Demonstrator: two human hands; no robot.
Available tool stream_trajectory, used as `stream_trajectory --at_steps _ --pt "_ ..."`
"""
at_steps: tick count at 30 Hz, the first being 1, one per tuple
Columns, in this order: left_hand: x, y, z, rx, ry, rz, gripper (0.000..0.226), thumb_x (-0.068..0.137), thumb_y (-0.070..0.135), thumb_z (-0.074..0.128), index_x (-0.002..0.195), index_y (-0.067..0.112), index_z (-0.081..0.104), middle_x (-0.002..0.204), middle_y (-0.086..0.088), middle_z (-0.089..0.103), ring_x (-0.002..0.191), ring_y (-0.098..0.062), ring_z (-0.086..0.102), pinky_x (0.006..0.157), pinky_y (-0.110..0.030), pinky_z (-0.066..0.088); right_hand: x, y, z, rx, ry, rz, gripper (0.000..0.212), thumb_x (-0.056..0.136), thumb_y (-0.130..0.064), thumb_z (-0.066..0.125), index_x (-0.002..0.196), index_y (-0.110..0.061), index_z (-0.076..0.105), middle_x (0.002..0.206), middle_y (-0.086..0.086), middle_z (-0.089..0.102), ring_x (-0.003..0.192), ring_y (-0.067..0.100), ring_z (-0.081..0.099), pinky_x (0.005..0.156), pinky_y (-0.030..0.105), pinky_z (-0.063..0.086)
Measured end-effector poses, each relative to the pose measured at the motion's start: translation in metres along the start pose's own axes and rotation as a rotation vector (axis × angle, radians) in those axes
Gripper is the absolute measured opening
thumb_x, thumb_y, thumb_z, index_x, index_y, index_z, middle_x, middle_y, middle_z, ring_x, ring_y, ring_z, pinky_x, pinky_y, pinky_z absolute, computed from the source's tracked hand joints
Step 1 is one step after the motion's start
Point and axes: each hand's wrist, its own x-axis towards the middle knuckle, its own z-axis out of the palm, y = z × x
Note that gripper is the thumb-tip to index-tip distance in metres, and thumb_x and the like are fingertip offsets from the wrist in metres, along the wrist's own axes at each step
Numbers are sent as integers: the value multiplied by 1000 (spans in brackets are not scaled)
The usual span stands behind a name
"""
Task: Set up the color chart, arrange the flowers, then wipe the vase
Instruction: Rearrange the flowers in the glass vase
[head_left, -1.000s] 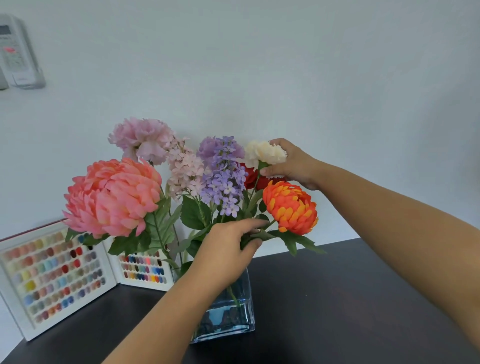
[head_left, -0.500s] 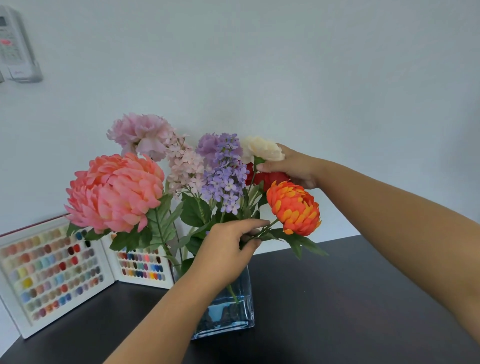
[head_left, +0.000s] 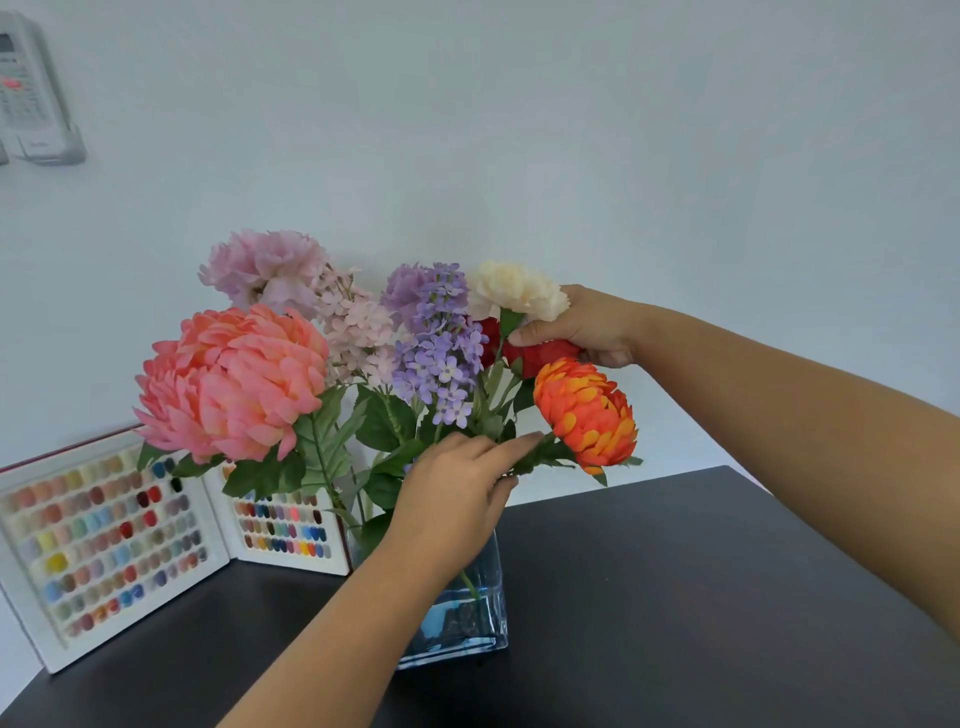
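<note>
Now your vase (head_left: 485, 618) stands upright on the dark table (head_left: 701, 597), a square glass one with blue tint, and its long axis goes straight up. The stems rise from it and spread out like a fan. The big coral flower (head_left: 231, 382) leans to the left, the pale pink flower (head_left: 265, 270) and the purple sprigs (head_left: 441, 353) point up toward the wall, and the orange flower (head_left: 584, 410) leans out to the right on a nearly level stem.

Your left hand (head_left: 457, 499) is just above the mouth of the vase. Its fingers are curled, and the thumb and forefinger pinch the green stem of the orange flower, close to the leaves. Your right hand (head_left: 582, 327) reaches over from the right side, higher up. Its fingers are bent around the stem just under the cream flower (head_left: 514, 291), and the hand touches also the red flower (head_left: 535, 356) below it. The two hands are apart, one low and one high.

Behind the vase, to the left, your color chart (head_left: 104, 545) stands open like a book, with both panels facing you. A white remote holder (head_left: 31, 98) hangs on the wall at the upper left.
</note>
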Motion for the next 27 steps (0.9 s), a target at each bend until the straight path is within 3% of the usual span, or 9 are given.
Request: stream_trajectory --at_steps 5,11,14,16,21,27 --pt "1 -6 -3 -103 20 -44 50 86 12 69 132 29 61 79 -1 67 76 -26 59 65 -32 45 -6 -12 -9 -8 30 -41 21 69 -17 83 83 -22 69 77 0 73 70 16 68 60 27 53" --pt "6 -14 -10 -303 -40 -127 45 90 11 65 129 33 64 80 1 69 74 -15 62 68 -32 52 -20 -35 -28 -40 18 -69 25 62 -30 81 84 -26 70 80 -7 74 72 10 69 64 28 50" --pt "7 -14 -12 -330 -71 -110 42 90 7 65 127 29 66 81 1 69 74 -7 60 68 -19 46 -26 -43 -39 -10 19 -111 33 63 -34 79 94 -28 69 91 -3 74 85 17 70 77 37 52" --pt "8 -13 -14 -325 -95 -96 40 91 7 64 126 27 67 79 5 65 75 -3 55 66 -8 39 -30 -45 -43 -25 -11 -105 32 66 -33 77 96 -27 68 94 -1 74 86 19 70 71 34 54" --pt "11 -13 -17 -311 -137 -63 33 92 10 65 124 20 69 82 2 66 75 -9 54 67 -24 44 -33 -37 -33 -77 -77 -8 27 68 -29 74 94 -26 66 78 -9 73 67 7 68 53 24 52" --pt "10 -13 -19 -275 -111 -57 34 90 12 67 123 20 69 83 2 67 77 -10 53 69 -28 45 -28 -24 -12 -156 -118 82 28 66 -35 75 91 -23 66 71 -10 70 64 6 64 66 31 48"
